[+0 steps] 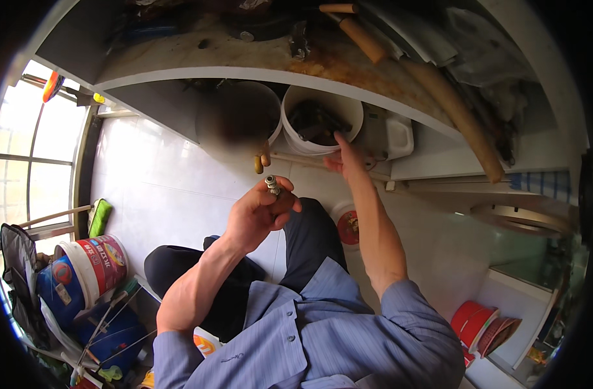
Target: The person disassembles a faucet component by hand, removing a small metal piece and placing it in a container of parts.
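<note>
In my left hand (264,211), raised over my lap, a small threaded metal fitting (271,183) stands up between curled fingers. My right hand (348,161) is at the front rim of a white bucket (307,148) on the right, fingers apart, with one finger reaching over the rim. Dark objects (317,123) lie inside that bucket, too dim to name. Beside it on the left is a second bucket (278,109), its contents dark and blurred. Two yellowish-brown handle ends (262,160) stick out in front of it.
A shelf edge (244,73) passes above the buckets; a long curved wooden handle (452,107) hangs past it. A white jug (400,136) stands right of the buckets. A red round container (349,227) is by my knee. Paint buckets (98,262) stand at the left, below the window.
</note>
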Action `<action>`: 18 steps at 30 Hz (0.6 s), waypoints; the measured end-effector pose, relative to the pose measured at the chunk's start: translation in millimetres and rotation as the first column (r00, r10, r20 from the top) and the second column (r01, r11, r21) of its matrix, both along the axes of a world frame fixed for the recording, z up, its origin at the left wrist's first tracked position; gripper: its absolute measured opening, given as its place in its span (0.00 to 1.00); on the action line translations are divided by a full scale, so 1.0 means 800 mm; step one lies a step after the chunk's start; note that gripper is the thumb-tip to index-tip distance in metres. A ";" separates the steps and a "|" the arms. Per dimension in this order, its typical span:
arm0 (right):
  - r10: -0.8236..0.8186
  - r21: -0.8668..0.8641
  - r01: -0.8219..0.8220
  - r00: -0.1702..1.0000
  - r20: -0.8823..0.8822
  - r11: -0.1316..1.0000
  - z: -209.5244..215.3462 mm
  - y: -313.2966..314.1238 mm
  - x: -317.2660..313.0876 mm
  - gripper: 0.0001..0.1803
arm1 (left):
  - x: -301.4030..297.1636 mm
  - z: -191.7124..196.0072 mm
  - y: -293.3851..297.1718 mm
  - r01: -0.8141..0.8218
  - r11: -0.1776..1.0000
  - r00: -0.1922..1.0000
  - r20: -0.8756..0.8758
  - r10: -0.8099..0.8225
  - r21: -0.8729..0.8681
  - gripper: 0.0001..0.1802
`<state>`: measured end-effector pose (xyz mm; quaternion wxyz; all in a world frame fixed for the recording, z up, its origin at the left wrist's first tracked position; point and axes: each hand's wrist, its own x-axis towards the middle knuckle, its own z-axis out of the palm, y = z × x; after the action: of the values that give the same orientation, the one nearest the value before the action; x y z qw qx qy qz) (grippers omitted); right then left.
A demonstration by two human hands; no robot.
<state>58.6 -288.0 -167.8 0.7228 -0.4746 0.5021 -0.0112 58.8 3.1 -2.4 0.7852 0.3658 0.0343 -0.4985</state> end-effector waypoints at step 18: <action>0.107 0.000 -0.109 0.970 0.219 0.994 -0.016 0.003 -0.104 0.16 | -0.020 0.021 0.027 -0.036 0.998 0.998 0.047 0.039 -0.056 0.20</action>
<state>-24.4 -285.3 -181.0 0.7762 -0.4926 0.3929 -0.0209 42.9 24.6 14.3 0.8049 0.3550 0.0084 -0.4755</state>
